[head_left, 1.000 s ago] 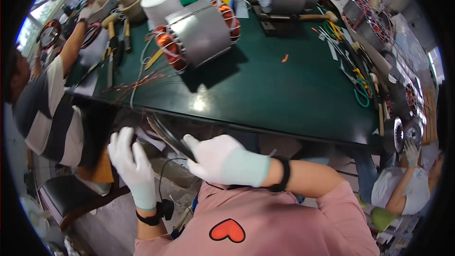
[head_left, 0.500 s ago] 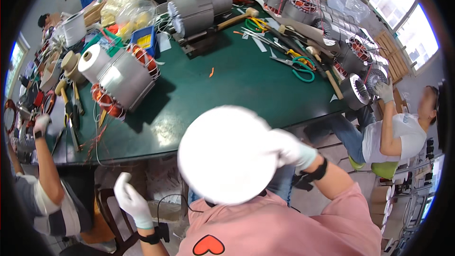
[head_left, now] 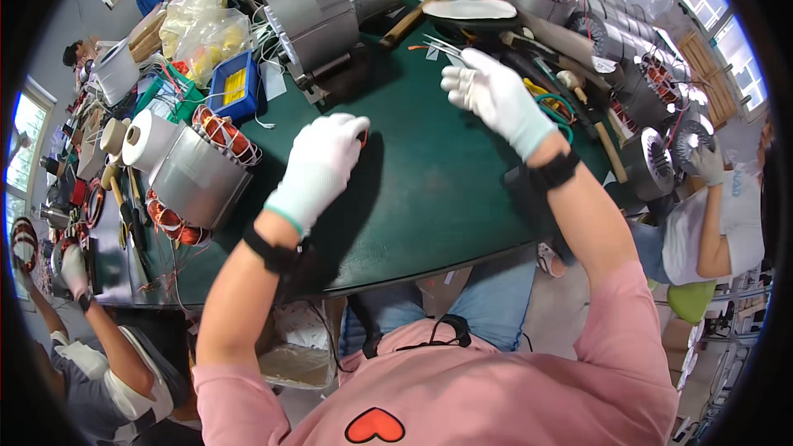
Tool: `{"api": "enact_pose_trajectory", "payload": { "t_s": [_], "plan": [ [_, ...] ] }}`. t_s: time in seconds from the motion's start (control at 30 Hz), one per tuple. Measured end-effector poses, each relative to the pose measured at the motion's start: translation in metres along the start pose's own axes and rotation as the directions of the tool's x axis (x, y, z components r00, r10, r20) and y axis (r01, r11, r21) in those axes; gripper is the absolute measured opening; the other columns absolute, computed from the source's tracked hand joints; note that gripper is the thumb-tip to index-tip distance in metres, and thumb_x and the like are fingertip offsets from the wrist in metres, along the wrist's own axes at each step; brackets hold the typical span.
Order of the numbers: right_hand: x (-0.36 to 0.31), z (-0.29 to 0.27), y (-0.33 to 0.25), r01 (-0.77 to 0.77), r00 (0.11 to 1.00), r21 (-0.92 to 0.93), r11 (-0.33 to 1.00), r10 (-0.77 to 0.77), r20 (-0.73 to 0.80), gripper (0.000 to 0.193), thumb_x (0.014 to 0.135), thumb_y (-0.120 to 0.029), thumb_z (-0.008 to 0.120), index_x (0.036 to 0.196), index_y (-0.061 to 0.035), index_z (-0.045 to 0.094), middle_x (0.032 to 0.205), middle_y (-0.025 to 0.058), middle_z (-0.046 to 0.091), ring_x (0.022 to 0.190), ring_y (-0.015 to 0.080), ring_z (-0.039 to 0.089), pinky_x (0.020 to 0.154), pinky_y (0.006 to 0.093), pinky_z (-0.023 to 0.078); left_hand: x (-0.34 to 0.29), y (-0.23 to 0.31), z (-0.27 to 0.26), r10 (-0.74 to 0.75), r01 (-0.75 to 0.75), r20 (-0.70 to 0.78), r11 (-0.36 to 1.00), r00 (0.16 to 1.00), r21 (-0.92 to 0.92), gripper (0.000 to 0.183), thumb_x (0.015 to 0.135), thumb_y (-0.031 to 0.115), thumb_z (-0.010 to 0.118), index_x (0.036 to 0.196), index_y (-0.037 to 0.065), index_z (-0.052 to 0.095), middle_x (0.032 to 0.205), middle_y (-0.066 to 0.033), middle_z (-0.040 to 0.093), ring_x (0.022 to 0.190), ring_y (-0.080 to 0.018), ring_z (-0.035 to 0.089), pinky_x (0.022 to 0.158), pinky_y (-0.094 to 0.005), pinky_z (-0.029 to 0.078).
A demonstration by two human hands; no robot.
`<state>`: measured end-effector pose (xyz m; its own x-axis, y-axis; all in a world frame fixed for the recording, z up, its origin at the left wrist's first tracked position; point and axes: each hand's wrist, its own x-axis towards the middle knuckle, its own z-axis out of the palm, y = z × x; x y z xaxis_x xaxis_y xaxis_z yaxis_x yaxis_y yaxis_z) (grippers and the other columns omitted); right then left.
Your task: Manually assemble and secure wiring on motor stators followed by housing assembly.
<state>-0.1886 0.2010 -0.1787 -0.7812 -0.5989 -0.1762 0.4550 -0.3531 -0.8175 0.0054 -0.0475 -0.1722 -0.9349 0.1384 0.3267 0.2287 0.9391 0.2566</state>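
My left hand (head_left: 318, 161), in a white knit glove, is over the green tabletop with its fingers curled together. A small orange scrap (head_left: 363, 139) shows at its fingertips. My right hand (head_left: 496, 99), gloved the same way, hovers empty over the table's right side, fingers apart. Just beyond it a round white disc (head_left: 471, 8) rests tilted near the tools, seen almost edge-on. Scissors with green handles (head_left: 555, 111) are partly hidden behind the right hand. Left of my left hand lies a grey motor stator (head_left: 202, 169) with orange copper windings.
A large grey motor housing (head_left: 318, 21) stands at the back, with a wooden mallet (head_left: 413, 16) beside it. A blue bin (head_left: 233, 87) and a white spool (head_left: 149, 140) are at the left. More stators (head_left: 648, 161) line the right edge. Co-workers' gloved hands work at both sides.
My right hand has put the white disc down at the back of the table and let go. My left hand has come up from beside my body to the orange scrap.
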Motion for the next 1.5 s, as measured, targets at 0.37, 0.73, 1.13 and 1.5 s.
{"api": "enact_pose_trajectory", "payload": {
  "t_s": [0.37, 0.73, 1.13, 1.5],
  "plan": [
    [-0.226, -0.021, 0.013, -0.093, 0.995, -0.477, 0.874, 0.06, -0.083, 0.036, 0.106, -0.014, 0.048, 0.137, 0.0037, 0.056, 0.098, 0.0076, 0.067, 0.082, 0.0103, 0.062, 0.073, 0.0242, 0.051, 0.009, -0.01, 0.017, -0.029, 0.036, 0.102, 0.997, 0.994, -0.066, 0.015, 0.089, 0.009, 0.069, 0.103, 0.005, 0.069, 0.099, -0.0126, 0.067, 0.1, -0.0341, 0.063, 0.089, -0.0406, 0.051],
    [-0.19, -0.045, 0.05, 0.189, 0.892, -0.575, 0.796, -0.384, -0.239, 0.028, 0.103, -0.003, 0.053, 0.128, 0.0032, 0.065, 0.091, 0.0046, 0.068, 0.077, 0.0068, 0.06, 0.072, 0.0211, 0.05, 0.02, -0.006, 0.011, -0.04, 0.039, 0.176, 0.999, 0.984, 0.007, 0.016, 0.086, 0.009, 0.069, 0.102, 0.004, 0.067, 0.096, -0.0142, 0.064, 0.097, -0.0352, 0.062, 0.085, -0.0422, 0.05],
    [-0.189, -0.044, 0.058, 0.256, 0.884, -0.616, 0.745, -0.439, -0.163, 0.026, 0.103, -0.002, 0.053, 0.123, 0.0029, 0.068, 0.09, 0.0039, 0.069, 0.076, 0.0056, 0.06, 0.07, 0.0201, 0.051, 0.015, -0.007, 0.019, 0.098, -0.126, 0.133, 0.968, 0.986, 0.218, 0.005, 0.09, 0.008, 0.062, 0.091, 0.004, 0.06, 0.088, -0.0151, 0.058, 0.088, -0.0359, 0.058, 0.079, -0.0457, 0.048],
    [-0.181, -0.05, 0.063, 0.325, 0.842, -0.659, 0.678, -0.525, -0.126, 0.025, 0.102, -0.002, 0.053, 0.121, 0.0016, 0.069, 0.087, 0.0029, 0.068, 0.073, 0.0047, 0.058, 0.067, 0.0194, 0.049, -0.284, 0.08, -0.089, -0.843, 0.734, -0.015, 0.476, 0.538, -0.484, 0.006, 0.089, -0.001, 0.064, 0.088, 0.001, 0.059, 0.077, -0.0034, 0.068, 0.068, -0.0077, 0.061, 0.065, -0.0234, 0.05]
  ]
}}
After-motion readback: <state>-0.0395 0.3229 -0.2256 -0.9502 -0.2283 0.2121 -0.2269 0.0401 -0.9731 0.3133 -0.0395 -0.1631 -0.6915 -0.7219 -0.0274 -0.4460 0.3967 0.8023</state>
